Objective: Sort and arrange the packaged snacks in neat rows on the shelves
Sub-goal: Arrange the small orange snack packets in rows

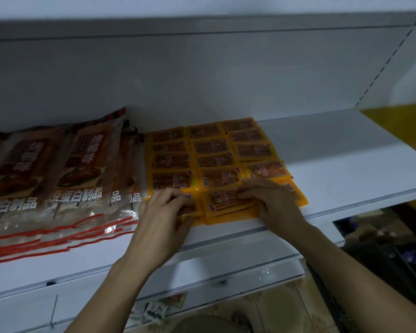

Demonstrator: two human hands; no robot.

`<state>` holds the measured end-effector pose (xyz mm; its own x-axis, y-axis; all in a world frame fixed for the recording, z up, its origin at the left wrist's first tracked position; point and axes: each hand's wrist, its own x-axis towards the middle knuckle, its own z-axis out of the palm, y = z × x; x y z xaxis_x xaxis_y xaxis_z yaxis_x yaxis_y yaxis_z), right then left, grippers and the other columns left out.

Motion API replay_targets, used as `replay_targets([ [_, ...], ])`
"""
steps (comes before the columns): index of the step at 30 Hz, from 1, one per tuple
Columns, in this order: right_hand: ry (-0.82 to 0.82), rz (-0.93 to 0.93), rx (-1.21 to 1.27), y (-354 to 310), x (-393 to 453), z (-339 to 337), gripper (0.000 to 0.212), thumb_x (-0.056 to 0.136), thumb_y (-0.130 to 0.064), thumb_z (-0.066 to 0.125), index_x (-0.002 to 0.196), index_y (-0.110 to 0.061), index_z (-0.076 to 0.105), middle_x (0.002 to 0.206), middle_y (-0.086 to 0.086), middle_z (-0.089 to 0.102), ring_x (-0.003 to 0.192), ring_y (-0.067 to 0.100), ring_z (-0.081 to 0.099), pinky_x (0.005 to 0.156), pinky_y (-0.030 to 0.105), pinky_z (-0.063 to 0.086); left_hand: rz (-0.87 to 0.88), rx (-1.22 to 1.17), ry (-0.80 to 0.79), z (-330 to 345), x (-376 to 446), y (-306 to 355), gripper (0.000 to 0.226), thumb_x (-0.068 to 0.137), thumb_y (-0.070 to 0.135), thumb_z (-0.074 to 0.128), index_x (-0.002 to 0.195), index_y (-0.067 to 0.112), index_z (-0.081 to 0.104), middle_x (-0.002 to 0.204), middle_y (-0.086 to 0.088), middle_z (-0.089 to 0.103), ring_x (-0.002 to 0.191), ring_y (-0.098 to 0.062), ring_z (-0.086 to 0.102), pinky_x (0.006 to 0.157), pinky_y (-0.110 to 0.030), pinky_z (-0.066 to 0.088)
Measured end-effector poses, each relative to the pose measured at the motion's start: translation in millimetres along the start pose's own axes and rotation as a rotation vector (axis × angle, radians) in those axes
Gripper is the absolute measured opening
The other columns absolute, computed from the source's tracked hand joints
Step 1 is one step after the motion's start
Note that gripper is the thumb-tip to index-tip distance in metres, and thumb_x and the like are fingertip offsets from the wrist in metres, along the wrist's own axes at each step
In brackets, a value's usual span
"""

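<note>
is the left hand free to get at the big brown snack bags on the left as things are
Probably yes. The left hand rests on the front yellow packets, right beside the brown bags, and nothing lies between them. It would only need to let go of the packets first.

The shelf (pixel 334 164) and its back panel (pixel 202 80) present a smooth, painted white finish with a low, matt sheen, apparently sheet metal. The small yellow snack packets (pixel 214 159) are thin plastic film, glossy, with printed orange panels that catch faint highlights. The larger brown snack bags (pixel 65 169) are likewise glossy film, with clear see-through lower sections and red seal strips; the floor (pixel 262 306) below appears to be patterned tile with a slight shine.
</note>
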<state>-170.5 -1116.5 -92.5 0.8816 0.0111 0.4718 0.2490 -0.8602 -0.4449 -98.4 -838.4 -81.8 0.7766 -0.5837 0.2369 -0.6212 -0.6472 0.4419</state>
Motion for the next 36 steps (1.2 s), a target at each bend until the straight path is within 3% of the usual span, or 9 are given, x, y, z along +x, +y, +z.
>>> replay_targets([
  [7, 0.016, 0.003, 0.034, -2.4, -12.2, -6.0, 0.044, 0.089, -0.01, 0.041, 0.119, -0.009, 0.073, 0.128, 0.007, 0.067, 0.12, 0.018, 0.059, 0.107, 0.03, 0.046, -0.055, -0.024, 0.061, -0.7, 4.1, 11.5, 0.014, 0.093, 0.036, 0.064, 0.106, 0.036, 0.067, 0.115, 0.018, 0.055, 0.11, -0.01, 0.051, 0.093, -0.04, 0.033],
  [11, 0.24, 0.283, 0.094, 24.5, -10.5, -29.1, 0.034, 0.1, -0.012, 0.046, 0.128, -0.016, 0.065, 0.129, -0.006, 0.062, 0.119, 0.016, 0.058, 0.101, 0.036, 0.048, 0.032, -0.018, 0.005, 3.0, 17.3, 33.1, 0.045, 0.091, 0.053, 0.053, 0.134, 0.038, 0.058, 0.138, 0.017, 0.049, 0.133, -0.01, 0.044, 0.107, -0.04, 0.031],
  [15, 0.129, 0.698, 0.289, 47.0, -0.5, -50.5, 0.044, 0.108, -0.027, 0.046, 0.151, -0.021, 0.046, 0.148, -0.006, 0.052, 0.135, 0.013, 0.048, 0.106, 0.029, 0.038, 0.177, 0.019, -0.146, 12.6, 31.8, 52.9, 0.063, 0.093, 0.045, 0.067, 0.151, 0.044, 0.041, 0.163, 0.016, 0.028, 0.155, -0.011, 0.016, 0.12, -0.047, 0.015],
  [21, 0.033, 0.697, 0.406, 57.4, 8.5, -51.5, 0.061, 0.097, -0.047, 0.045, 0.154, -0.025, 0.043, 0.15, -0.007, 0.052, 0.135, 0.011, 0.05, 0.115, 0.04, 0.04, 0.194, 0.06, -0.185, 25.2, 35.7, 55.1, 0.048, 0.096, 0.044, 0.065, 0.142, 0.044, 0.053, 0.157, 0.02, 0.039, 0.146, -0.009, 0.033, 0.11, -0.042, 0.026],
  [23, 0.032, 0.673, 0.418, 56.8, 11.1, -50.5, 0.048, 0.104, -0.036, 0.047, 0.151, -0.025, 0.046, 0.142, -0.011, 0.058, 0.125, 0.004, 0.054, 0.106, 0.032, 0.043, 0.193, 0.063, -0.172, 27.2, 34.7, 53.5, 0.046, 0.095, 0.042, 0.067, 0.139, 0.044, 0.055, 0.154, 0.02, 0.042, 0.143, -0.01, 0.038, 0.109, -0.044, 0.03],
  [26, 0.067, 0.65, 0.453, 55.9, 9.2, -49.3, 0.034, 0.107, -0.021, 0.047, 0.136, -0.038, 0.051, 0.112, -0.034, 0.06, 0.099, -0.018, 0.058, 0.083, 0.012, 0.043, 0.18, 0.073, -0.16, 30.0, 30.5, 54.7, 0.046, 0.094, 0.04, 0.067, 0.138, 0.042, 0.054, 0.153, 0.018, 0.044, 0.142, -0.012, 0.042, 0.111, -0.049, 0.033],
  [30, 0.151, 0.629, 0.489, 57.6, 6.2, -49.4, 0.035, 0.105, -0.014, 0.05, 0.129, -0.039, 0.056, 0.1, -0.044, 0.063, 0.098, -0.022, 0.057, 0.075, 0.002, 0.044, 0.174, 0.074, -0.119, 29.2, 24.4, 57.4, 0.054, 0.089, 0.042, 0.073, 0.14, 0.04, 0.053, 0.151, 0.015, 0.043, 0.142, -0.013, 0.04, 0.112, -0.052, 0.032],
  [33, 0.159, 0.644, 0.523, 58.1, 11.9, -51.8, 0.032, 0.104, -0.018, 0.051, 0.132, -0.031, 0.062, 0.108, -0.034, 0.062, 0.098, -0.02, 0.057, 0.077, 0.007, 0.043, 0.117, 0.08, -0.043, 19.7, 18.5, 55.1, 0.053, 0.089, 0.056, 0.067, 0.137, 0.038, 0.056, 0.148, 0.013, 0.044, 0.141, -0.014, 0.041, 0.111, -0.052, 0.034],
  [36, 0.099, 0.61, 0.496, 62.9, 16.7, -54.0, 0.032, 0.105, -0.028, 0.052, 0.135, -0.027, 0.061, 0.118, -0.018, 0.065, 0.106, -0.003, 0.061, 0.086, 0.022, 0.048, 0.042, 0.108, 0.099, 13.7, 8.8, 58.3, 0.041, 0.094, 0.056, 0.056, 0.129, 0.035, 0.062, 0.139, 0.011, 0.05, 0.137, -0.014, 0.045, 0.107, -0.052, 0.036],
])
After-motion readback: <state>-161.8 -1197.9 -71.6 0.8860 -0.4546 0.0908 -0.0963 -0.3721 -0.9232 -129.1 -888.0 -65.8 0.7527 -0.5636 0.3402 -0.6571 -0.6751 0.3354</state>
